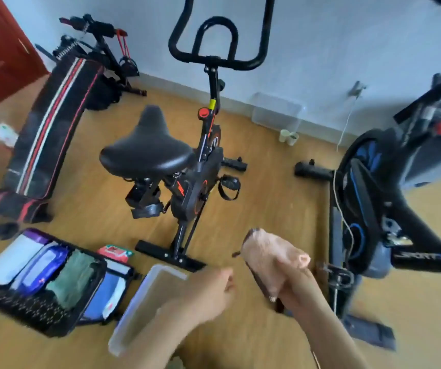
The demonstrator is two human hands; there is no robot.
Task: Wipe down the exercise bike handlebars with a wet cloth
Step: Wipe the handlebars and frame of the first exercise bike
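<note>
Floor, left: an open black case [41, 310] lies flat with its lid back, so its packets and a folded green cloth can be reached from above. The print on the purple packet is too blurred to read. Just beside it is a red wipes pack [115, 252], label illegible.

Next, a clear plastic container [144, 302] stands on the wooden floor [254, 209] near the person. It was probably the wetting point for the cloth, but whether it holds water cannot be told.

The left hand [211, 291] hovers at the container's far corner, fingers loosely curled with nothing visible in them. The frame is blurred here.

Centre: the exercise bike [187, 182] faces the wall. Its handlebars [216, 59] are well apart from both hands and not yet touched. An orange mark on the housing cannot be read.

The right hand [294, 283] is clamped round a bunched pinkish cloth [270, 251], held up in front of the body. This looks like carrying it toward the bars, so wiping has yet to start.

Right: a second bike [374, 195], blue-trimmed, has frame lettering that reads "SPORT", with the rest blurred.
</note>
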